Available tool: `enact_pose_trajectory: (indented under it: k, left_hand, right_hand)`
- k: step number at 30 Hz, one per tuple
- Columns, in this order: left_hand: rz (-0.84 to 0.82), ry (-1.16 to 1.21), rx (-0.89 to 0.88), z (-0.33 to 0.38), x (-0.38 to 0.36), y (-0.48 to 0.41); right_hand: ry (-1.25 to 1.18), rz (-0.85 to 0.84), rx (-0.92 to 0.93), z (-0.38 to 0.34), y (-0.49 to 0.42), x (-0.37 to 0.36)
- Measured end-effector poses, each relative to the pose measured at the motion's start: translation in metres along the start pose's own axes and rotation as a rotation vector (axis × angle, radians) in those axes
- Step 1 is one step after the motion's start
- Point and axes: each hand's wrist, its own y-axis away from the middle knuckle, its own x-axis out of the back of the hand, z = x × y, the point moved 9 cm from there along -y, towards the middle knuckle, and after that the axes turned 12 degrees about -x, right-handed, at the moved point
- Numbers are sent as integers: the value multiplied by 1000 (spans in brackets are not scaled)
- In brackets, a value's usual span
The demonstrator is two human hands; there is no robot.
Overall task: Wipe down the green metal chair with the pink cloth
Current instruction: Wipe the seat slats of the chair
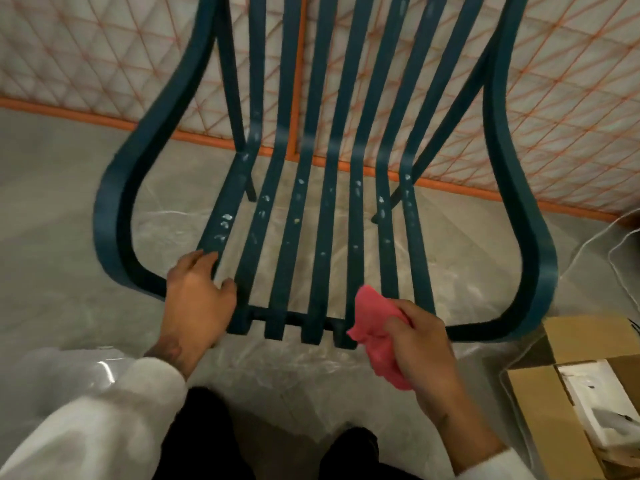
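The green metal chair (349, 188) stands directly ahead of both hands, its slatted seat running away from them and up into the back, with curved arm rails looping out to either side. Judging by the pale spots and smears dotted across nearly every seat slat beyond the fingers, most of the wiping is left to do; only the front ends of the slats nearest the hands look free of marks, though blur makes that uncertain. The paint is dark teal-green and matte. The left hand (197, 296) rests on the leftmost slats near the front edge, fingers loosely spread and steadying the seat. The right hand (422, 344) is closed around the bunched pink cloth (375, 317), which touches the front crossbar at the right-hand slats.
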Motion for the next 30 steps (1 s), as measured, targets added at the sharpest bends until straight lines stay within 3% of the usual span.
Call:
enact_pose_trajectory:
  k: [2,6,9,12,15,18,23,26,30]
  left_hand:
    - [-31,22,108,-20,1,4]
    - [-2,167,160,-33,5,4]
    - [38,265,188,-38,6,5]
    - [62,333,187,-49,0,3]
    - [51,305,183,-52,-5,0]
    - [21,300,221,-59,-13,0]
    - [-32,318,269,-61,-22,-6]
    - [-38,416,328,-60,-27,-18]
    - [-10,620,426,-63,-31,-37]
  right_hand:
    - [33,-92,95,-37,1,-32]
    - [95,-297,219,-102,-4,-106]
    - [162,-303,359,-142,-16,-145]
    - [340,-256,659,-165,-13,-183]
    - [666,-353,862,-137,-7,-233]
    - [794,-352,902,-116,-24,-251]
    - [902,-280,852,-151,-63,-249]
    - [1040,-225,820,-179,-102,-254]
    - [1029,-162,684,-214,-146,-242]
